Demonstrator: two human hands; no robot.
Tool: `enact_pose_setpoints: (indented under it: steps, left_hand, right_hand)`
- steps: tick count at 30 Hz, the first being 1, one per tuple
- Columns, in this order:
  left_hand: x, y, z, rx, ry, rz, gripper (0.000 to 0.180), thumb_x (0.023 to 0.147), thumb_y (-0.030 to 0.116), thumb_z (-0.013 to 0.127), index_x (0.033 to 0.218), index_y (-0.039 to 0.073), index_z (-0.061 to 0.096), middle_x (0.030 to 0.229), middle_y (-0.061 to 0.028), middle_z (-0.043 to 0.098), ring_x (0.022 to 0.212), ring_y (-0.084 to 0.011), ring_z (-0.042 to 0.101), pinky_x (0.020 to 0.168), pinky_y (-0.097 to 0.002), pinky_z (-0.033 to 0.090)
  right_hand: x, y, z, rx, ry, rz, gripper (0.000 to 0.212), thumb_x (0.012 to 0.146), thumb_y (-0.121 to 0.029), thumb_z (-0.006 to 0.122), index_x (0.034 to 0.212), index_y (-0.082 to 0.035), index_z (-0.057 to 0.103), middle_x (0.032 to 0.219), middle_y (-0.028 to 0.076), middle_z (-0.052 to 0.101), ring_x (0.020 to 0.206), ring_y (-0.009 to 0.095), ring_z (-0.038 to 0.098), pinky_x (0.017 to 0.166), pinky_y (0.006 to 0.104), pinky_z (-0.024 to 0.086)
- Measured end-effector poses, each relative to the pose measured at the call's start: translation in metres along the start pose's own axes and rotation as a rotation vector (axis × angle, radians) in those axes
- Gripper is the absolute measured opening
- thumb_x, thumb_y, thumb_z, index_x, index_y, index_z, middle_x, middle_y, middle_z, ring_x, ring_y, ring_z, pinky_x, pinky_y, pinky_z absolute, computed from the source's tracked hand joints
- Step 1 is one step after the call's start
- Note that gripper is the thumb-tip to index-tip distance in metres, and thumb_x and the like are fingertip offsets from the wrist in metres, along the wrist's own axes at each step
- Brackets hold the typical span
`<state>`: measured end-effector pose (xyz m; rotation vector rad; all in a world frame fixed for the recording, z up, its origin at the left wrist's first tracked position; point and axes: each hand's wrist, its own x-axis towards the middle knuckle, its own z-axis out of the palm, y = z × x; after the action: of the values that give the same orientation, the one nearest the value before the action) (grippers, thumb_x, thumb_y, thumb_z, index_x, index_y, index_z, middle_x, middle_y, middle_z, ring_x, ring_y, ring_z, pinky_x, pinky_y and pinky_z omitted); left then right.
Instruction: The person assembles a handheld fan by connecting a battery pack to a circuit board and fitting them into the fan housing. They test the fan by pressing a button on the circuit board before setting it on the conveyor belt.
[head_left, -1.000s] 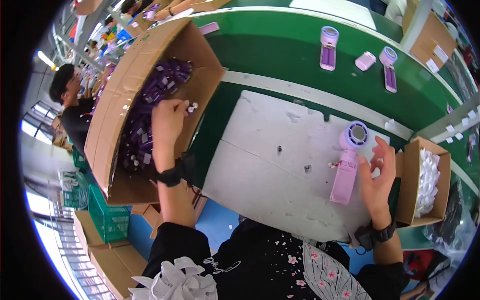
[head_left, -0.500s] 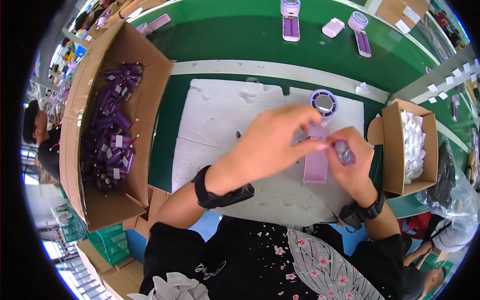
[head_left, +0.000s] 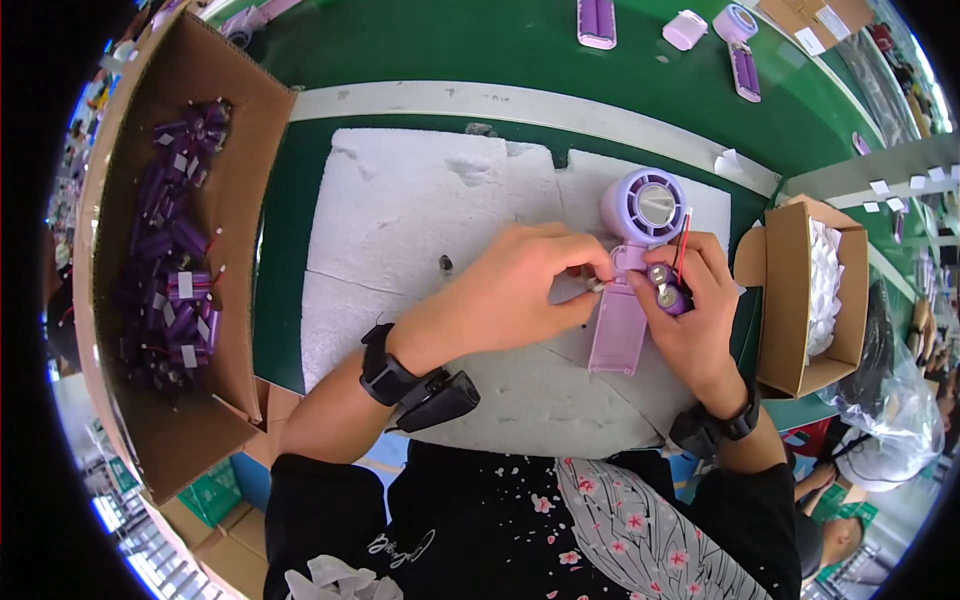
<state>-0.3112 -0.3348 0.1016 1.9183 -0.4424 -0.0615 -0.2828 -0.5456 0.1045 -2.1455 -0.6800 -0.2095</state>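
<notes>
A small lilac handheld fan (head_left: 617, 338) lies on the white foam sheet, its round head away from me and its hollow handle open toward me. My right hand (head_left: 705, 310) is closed around a purple battery pack (head_left: 668, 292) with two cells, held at the right side of the fan's neck. Red and black wires rise from the pack beside the fan head. At the left of the neck, my left hand (head_left: 515, 290) pinches thumb and forefinger together. Something small and pale shows at those fingertips, too small to name.
On the left stands a cardboard box (head_left: 265, 190) of purple battery packs. A smaller box (head_left: 785, 330) on the right holds white pieces. Beyond the foam sheet (head_left: 400, 200), a pale rail (head_left: 430, 97) crosses the green table, with more fan parts (head_left: 597, 22) behind it.
The battery pack has turned, so its cell ends and wires now show. My left hand has drawn slightly back from the fan's neck. The whole view has shifted a little.
</notes>
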Motion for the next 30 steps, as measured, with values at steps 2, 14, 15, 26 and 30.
enact_pose_setpoints:
  steps: [2, 14, 15, 26, 30]
  left_hand:
    - [0.0, 0.0, 0.003, -0.017, 0.021, 0.046, 0.021, 0.077, -0.002, 0.068, 0.097, 0.003, 0.064, 0.091, -0.0081, 0.067, 0.083, -0.0225, 0.066, 0.072, -0.0329, 0.053]
    - [0.003, 0.002, 0.001, -0.073, -0.056, 0.031, 0.025, 0.075, -0.002, 0.066, 0.099, 0.003, 0.064, 0.095, -0.0107, 0.068, 0.087, -0.0286, 0.067, 0.075, -0.0357, 0.054]
    - [0.003, 0.004, 0.0, -0.077, -0.053, 0.032, 0.025, 0.075, -0.002, 0.066, 0.099, 0.003, 0.064, 0.095, -0.0107, 0.068, 0.087, -0.0286, 0.067, 0.075, -0.0357, 0.054]
    - [-0.001, -0.003, 0.003, 0.018, 0.072, 0.061, 0.024, 0.076, -0.008, 0.063, 0.096, 0.004, 0.068, 0.094, -0.0119, 0.068, 0.085, -0.03, 0.067, 0.071, -0.0345, 0.053]
    - [-0.002, -0.001, 0.006, 0.025, 0.009, 0.048, 0.021, 0.076, -0.008, 0.064, 0.093, 0.003, 0.068, 0.094, -0.0124, 0.066, 0.083, -0.028, 0.066, 0.068, -0.0343, 0.053]
  right_hand:
    - [-0.001, 0.001, -0.001, -0.016, -0.025, -0.084, 0.025, 0.069, 0.003, 0.077, 0.09, -0.002, 0.065, 0.091, 0.011, 0.062, 0.077, 0.027, 0.061, 0.067, 0.0344, 0.051]
    - [0.0, -0.004, -0.005, -0.034, -0.166, -0.211, 0.028, 0.068, 0.006, 0.077, 0.09, -0.003, 0.064, 0.085, 0.011, 0.065, 0.078, 0.025, 0.061, 0.066, 0.0314, 0.05]
    - [0.0, -0.004, -0.005, -0.039, -0.167, -0.191, 0.028, 0.068, 0.006, 0.077, 0.09, -0.003, 0.064, 0.085, 0.01, 0.065, 0.077, 0.024, 0.061, 0.066, 0.0312, 0.05]
    - [-0.002, -0.01, -0.006, -0.095, -0.216, -0.189, 0.03, 0.068, 0.004, 0.08, 0.091, -0.004, 0.063, 0.086, 0.01, 0.064, 0.073, 0.022, 0.062, 0.063, 0.0304, 0.05]
    - [-0.004, -0.013, -0.008, -0.117, -0.228, -0.202, 0.03, 0.068, 0.004, 0.08, 0.092, -0.003, 0.062, 0.087, 0.011, 0.063, 0.075, 0.022, 0.063, 0.064, 0.0307, 0.052]
